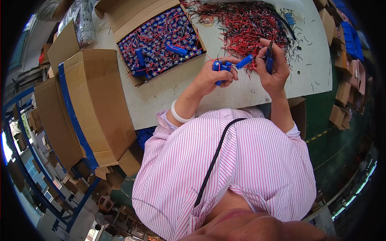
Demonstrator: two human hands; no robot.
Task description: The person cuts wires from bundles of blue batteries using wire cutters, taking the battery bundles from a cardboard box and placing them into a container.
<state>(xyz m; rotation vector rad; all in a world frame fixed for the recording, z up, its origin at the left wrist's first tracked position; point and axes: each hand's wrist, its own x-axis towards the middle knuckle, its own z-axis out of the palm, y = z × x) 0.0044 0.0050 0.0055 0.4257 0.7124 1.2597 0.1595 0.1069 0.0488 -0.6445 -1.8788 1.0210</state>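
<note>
Blue wrapped cells (pixel 217 66) are clamped in the left hand (pixel 213 74), fingers and thumb closed around them, above the near part of the white tabletop (pixel 161 100). One more blue cell (pixel 244 62) sits between the hands, just off the left fingertips; can't tell what supports it. Right hand (pixel 278 75) is closed on a plier-type tool (pixel 269 63), blue handle, dark tip pointing away from the body; can't tell if its jaws are open. Red and black wire pile (pixel 251 34) lies just beyond the right hand. Open carton (pixel 130 17) full of wired blue cells is left of it.
</note>
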